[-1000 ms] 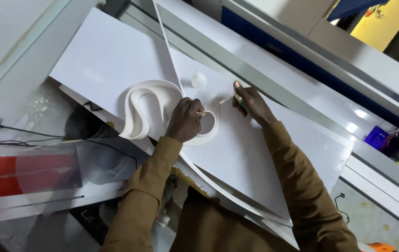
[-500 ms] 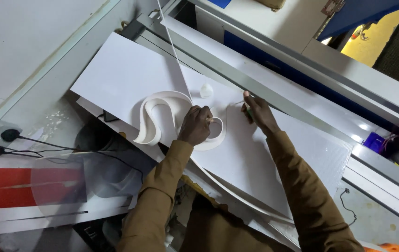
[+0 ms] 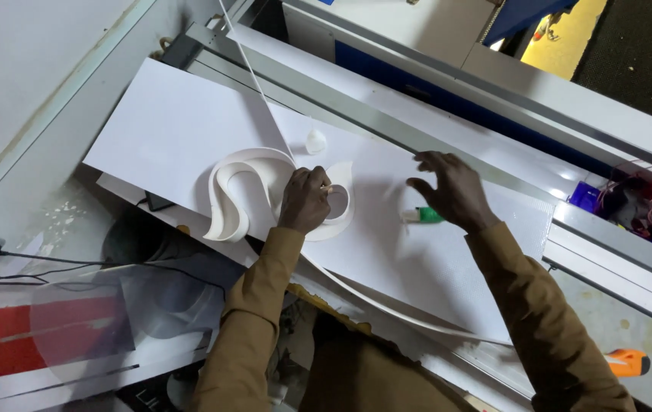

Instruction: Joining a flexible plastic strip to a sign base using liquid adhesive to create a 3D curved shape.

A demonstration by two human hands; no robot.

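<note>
Left hand point(image 3: 307, 200) curled, pinching white strip point(image 3: 244, 187) onto white sheet point(image 3: 173, 130) near its middle (strip curves in S-shape, tail trails off near edge). Right hand point(image 3: 452, 189) spread, hovering above green tube point(image 3: 423, 216). Step: fixing strip; next needs steady press.

The white sheet point(image 3: 189, 130) under my hands looked matt and smooth; the curled strip point(image 3: 238, 191) seemed bendy plastic.

Curved white strip point(image 3: 244, 187) on white sheet point(image 3: 166, 130)
</note>
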